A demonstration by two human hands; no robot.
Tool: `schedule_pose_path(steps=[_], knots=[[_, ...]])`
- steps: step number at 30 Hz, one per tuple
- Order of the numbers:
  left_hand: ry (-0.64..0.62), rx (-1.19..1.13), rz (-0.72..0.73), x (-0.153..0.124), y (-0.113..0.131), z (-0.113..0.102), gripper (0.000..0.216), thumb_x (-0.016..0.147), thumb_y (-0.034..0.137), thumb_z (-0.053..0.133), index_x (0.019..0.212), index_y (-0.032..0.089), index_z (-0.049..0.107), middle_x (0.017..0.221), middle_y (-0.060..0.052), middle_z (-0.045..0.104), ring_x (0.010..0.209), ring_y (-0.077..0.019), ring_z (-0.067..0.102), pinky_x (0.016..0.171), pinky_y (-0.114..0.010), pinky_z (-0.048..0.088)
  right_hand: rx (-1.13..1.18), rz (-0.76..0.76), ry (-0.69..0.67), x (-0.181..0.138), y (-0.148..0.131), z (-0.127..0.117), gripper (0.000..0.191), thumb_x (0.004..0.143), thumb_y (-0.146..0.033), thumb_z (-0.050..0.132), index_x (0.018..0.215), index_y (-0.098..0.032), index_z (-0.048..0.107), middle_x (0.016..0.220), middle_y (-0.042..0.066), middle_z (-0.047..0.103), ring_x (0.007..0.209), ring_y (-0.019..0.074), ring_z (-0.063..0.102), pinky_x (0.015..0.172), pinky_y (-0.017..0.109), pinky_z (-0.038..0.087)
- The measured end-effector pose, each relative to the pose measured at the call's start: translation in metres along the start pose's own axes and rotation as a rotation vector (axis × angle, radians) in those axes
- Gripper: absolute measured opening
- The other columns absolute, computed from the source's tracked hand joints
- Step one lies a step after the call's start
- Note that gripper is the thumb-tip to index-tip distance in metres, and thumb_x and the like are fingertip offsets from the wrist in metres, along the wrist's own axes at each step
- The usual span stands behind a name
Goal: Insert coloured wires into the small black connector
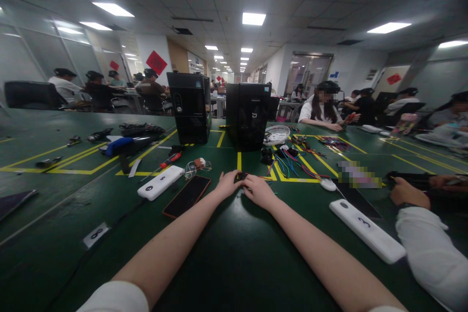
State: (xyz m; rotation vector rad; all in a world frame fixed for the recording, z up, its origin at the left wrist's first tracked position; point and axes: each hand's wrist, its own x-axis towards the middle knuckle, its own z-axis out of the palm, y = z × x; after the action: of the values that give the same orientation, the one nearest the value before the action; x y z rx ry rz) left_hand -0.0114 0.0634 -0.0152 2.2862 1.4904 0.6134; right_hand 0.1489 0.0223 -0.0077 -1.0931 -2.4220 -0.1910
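Note:
My left hand [228, 184] and my right hand [259, 191] meet over the green table. Between their fingertips is a small black part [240, 176], mostly covered by the fingers, so its exact kind is unclear. Thin red and yellowish wires show just past my right hand and may belong to it. To the left of my left hand lies a dark phone [187, 196] with an orange edge. Beyond my right hand spreads a bunch of coloured wires [288, 161] with black connectors.
Two black computer towers [189, 107] stand ahead on the green table [234, 263]. White power banks marked 8 [161, 183] and 3 [367, 230] lie left and right. A white basket [277, 135] sits behind the wires. A co-worker's hand [408, 193] is at far right.

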Motion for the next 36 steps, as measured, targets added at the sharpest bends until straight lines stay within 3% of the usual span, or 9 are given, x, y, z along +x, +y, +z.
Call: schedule_pose_path(steps=[6, 12, 17, 21, 36], knots=[[0.006, -0.020, 0.020, -0.001, -0.001, -0.002, 0.036, 0.081, 0.035, 0.049, 0.116, 0.026, 0.048, 0.120, -0.004, 0.058, 0.115, -0.0233, 0.049, 0.105, -0.051, 0.019, 0.070, 0.035, -0.060, -0.002, -0.006, 0.001, 0.006, 0.078, -0.019, 0.053, 0.081, -0.017, 0.058, 0.084, 0.004, 0.055, 0.081, 0.0153, 0.052, 0.072, 0.026, 0.040], [0.044, -0.060, 0.040, -0.001, -0.004, 0.001, 0.036, 0.079, 0.037, 0.054, 0.112, 0.024, 0.052, 0.117, -0.004, 0.060, 0.111, -0.0236, 0.052, 0.106, -0.052, 0.018, 0.074, 0.333, 0.185, 0.014, 0.009, 0.005, 0.018, 0.081, -0.019, 0.048, 0.094, -0.016, 0.060, 0.092, 0.006, 0.058, 0.089, 0.0169, 0.052, 0.080, 0.029, 0.039], [0.058, -0.083, 0.053, 0.000, -0.006, 0.003, 0.036, 0.077, 0.036, 0.057, 0.110, 0.024, 0.053, 0.117, -0.003, 0.060, 0.111, -0.0237, 0.052, 0.106, -0.054, 0.017, 0.035, 0.544, -0.007, 0.038, 0.014, 0.008, 0.018, 0.078, -0.021, 0.051, 0.088, -0.019, 0.066, 0.093, 0.005, 0.060, 0.089, 0.0168, 0.054, 0.078, 0.027, 0.038], [0.051, -0.074, 0.041, 0.001, -0.005, 0.003, 0.037, 0.077, 0.036, 0.058, 0.111, 0.024, 0.054, 0.116, -0.004, 0.060, 0.111, -0.0234, 0.052, 0.106, -0.053, 0.016, -0.053, 0.565, -0.084, 0.043, 0.009, 0.006, 0.019, 0.079, -0.021, 0.049, 0.084, -0.019, 0.067, 0.092, 0.005, 0.061, 0.090, 0.0169, 0.053, 0.075, 0.026, 0.036], [0.005, -0.054, -0.018, -0.001, 0.001, -0.002, 0.037, 0.079, 0.036, 0.055, 0.113, 0.025, 0.052, 0.119, -0.006, 0.058, 0.116, -0.0254, 0.048, 0.106, -0.054, 0.012, 0.010, 0.545, 0.011, 0.040, 0.008, 0.011, 0.019, 0.081, -0.015, 0.046, 0.080, -0.016, 0.065, 0.091, 0.007, 0.059, 0.088, 0.0163, 0.052, 0.078, 0.024, 0.037]])
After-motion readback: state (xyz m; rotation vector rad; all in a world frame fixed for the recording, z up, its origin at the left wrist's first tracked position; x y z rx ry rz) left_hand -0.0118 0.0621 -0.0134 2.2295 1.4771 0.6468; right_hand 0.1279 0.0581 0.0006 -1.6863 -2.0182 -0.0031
